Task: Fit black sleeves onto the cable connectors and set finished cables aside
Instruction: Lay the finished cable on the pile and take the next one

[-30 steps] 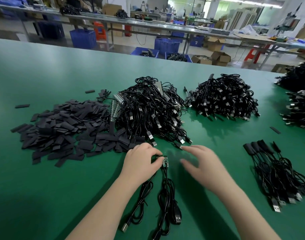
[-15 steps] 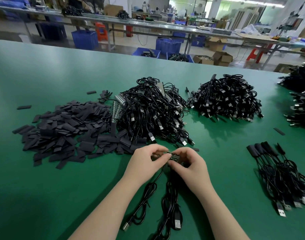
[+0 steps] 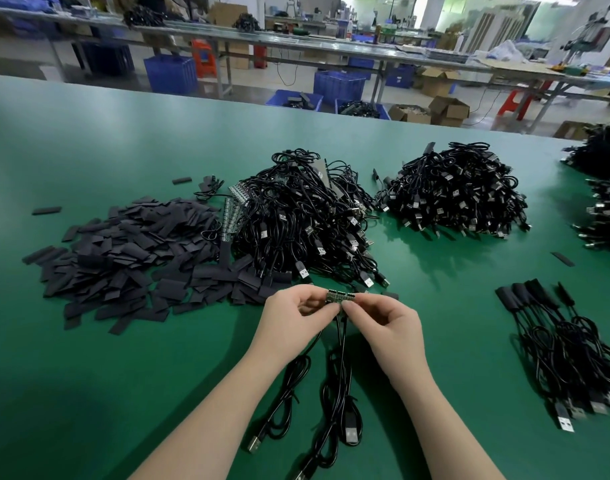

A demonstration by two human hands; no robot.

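Observation:
My left hand (image 3: 294, 315) and my right hand (image 3: 386, 318) meet above the green table (image 3: 89, 375), both pinching a small strip of joined bare connector boards (image 3: 339, 296). Their black cables (image 3: 334, 393) hang down toward me, with USB plugs lying near the front edge. A heap of flat black sleeves (image 3: 123, 261) lies to the left. Behind my hands sits a big pile of unsleeved cables (image 3: 303, 216). A small bunch of sleeved cables (image 3: 566, 348) lies at the right.
A second cable pile (image 3: 459, 195) sits at back right, with more cable heaps (image 3: 604, 199) at the far right edge. Loose sleeves (image 3: 46, 211) dot the table. Beyond the table stand benches, blue crates (image 3: 172, 72) and cardboard boxes.
My right hand came in from the right and took hold of the connector strip that my left hand held. Both hands lifted it slightly off the table.

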